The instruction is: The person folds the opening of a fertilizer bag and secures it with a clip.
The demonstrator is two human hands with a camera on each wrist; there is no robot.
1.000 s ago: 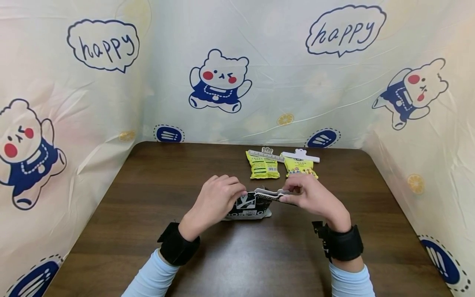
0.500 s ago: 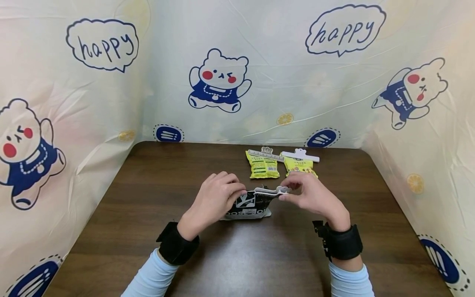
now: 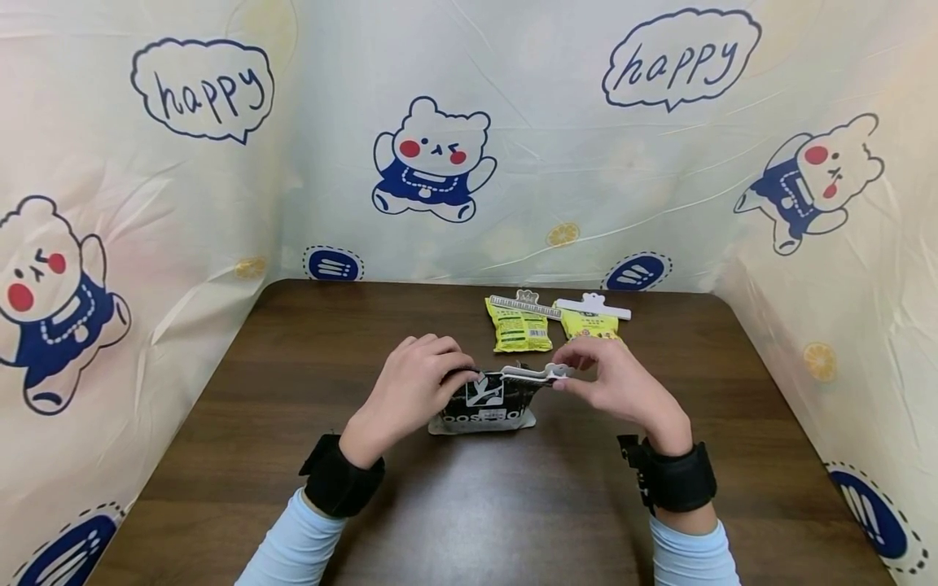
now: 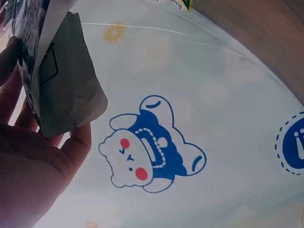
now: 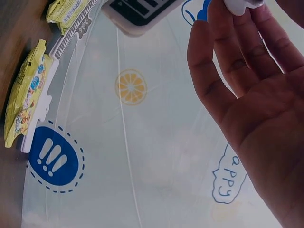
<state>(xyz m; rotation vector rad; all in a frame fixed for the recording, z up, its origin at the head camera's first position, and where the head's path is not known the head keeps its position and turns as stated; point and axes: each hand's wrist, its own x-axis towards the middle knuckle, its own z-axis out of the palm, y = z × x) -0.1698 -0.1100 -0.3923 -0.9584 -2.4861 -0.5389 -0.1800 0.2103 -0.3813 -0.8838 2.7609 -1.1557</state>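
Note:
A black and grey pouch [image 3: 506, 399] with white print stands on the brown table [image 3: 469, 505]. Along the right part of its top edge sits a white bag clip [image 3: 523, 373]. My left hand [image 3: 418, 378] pinches the pouch's upper left corner, thumb toward me; in the left wrist view its fingers lie around the pouch's grey side [image 4: 73, 83]. With thumb and fingertips, my right hand [image 3: 623, 382] holds the clip's handle at the right end. Part of that handle [image 5: 240, 4] shows in the right wrist view at the fingertips.
Behind the hands lie two yellow snack bags. The left bag [image 3: 522, 332] carries a ruler-marked clip [image 3: 526, 306], the right bag [image 3: 589, 324] a white clip [image 3: 593, 307]. A printed curtain [image 3: 528, 179] surrounds the table's back and sides.
My left hand has shifted slightly left, uncovering more of the pouch's lower left. The clip has moved a little left and settled over the pouch's top edge, my right hand still on its handle.

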